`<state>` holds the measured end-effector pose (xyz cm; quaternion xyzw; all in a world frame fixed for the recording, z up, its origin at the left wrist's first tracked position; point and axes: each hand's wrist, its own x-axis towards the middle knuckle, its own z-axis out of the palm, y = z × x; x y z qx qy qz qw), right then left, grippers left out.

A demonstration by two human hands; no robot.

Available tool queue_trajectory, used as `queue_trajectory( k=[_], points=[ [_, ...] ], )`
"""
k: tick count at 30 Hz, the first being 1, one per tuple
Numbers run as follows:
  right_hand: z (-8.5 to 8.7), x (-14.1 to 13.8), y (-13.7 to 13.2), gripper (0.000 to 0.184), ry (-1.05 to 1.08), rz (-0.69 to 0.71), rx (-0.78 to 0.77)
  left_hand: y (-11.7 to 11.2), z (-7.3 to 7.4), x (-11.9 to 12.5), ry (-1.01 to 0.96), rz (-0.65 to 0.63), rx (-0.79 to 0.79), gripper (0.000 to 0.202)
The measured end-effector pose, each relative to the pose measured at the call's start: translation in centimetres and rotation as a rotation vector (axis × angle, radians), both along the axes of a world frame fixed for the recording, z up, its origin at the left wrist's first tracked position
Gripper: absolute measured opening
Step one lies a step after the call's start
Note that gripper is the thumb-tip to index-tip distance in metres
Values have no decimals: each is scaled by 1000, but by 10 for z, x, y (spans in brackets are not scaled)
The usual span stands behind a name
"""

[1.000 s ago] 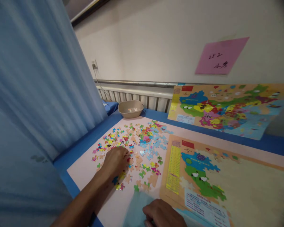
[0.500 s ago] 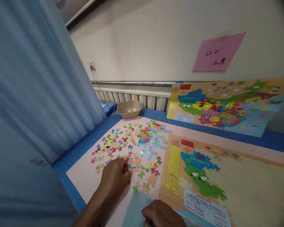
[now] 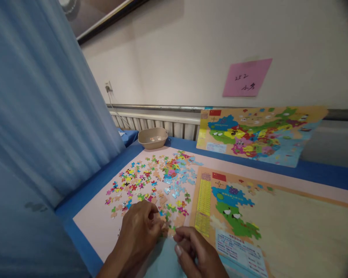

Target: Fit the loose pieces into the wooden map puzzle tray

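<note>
My left hand (image 3: 140,226) is closed, fingers curled and thumb and fingertips together, low over the near edge of the loose puzzle pieces (image 3: 146,177). What it grips, if anything, is hidden by the fingers. To its right, my right hand (image 3: 200,251) has half-bent fingers, the thumb apart from the forefinger, and no piece visible between them. Its fingertips are close to my left hand, above a light blue sheet (image 3: 165,258). Beside it lies the partly filled map puzzle board (image 3: 301,227), pieces joined along its left side and top.
A printed map (image 3: 258,133) leans against the wall behind the board. At the back corner stands a beige basket (image 3: 152,144) with a few pieces inside. A blue curtain (image 3: 46,116) hangs along the left. A pink note (image 3: 246,79) is stuck on the wall.
My right hand has come up and closer to my left hand, its thumb and forefinger now spread. My left hand has shifted slightly nearer in view, while the camera has turned a little right.
</note>
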<state>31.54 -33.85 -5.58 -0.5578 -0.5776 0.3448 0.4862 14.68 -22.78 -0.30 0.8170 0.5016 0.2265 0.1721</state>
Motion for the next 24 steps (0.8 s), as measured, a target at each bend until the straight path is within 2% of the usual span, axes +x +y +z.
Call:
queue_trajectory(
  k=[3, 5, 9, 12, 15, 18, 24],
  points=[
    [11, -1, 6, 24, 312, 2, -121, -18, 6, 10, -104, -93, 41, 1],
    [17, -2, 8, 26, 457, 14, -135, -28, 6, 17, -146, -124, 72, 3],
    [30, -2, 8, 35, 552, -49, -135, -37, 5, 25, -225, -144, 57, 5],
    [40, 2, 6, 37, 519, -68, -168, -38, 7, 25, -276, -182, -65, 2],
    [45, 8, 5, 34, 473, -78, -166, -37, 12, 26, -329, -217, -230, 14],
    [42, 11, 6, 28, 455, -154, -137, -37, 14, 30, -382, -216, -388, 24],
    [35, 11, 10, 20, 461, -266, -26, -36, 1, 40, -572, -110, -626, 33]
  ],
)
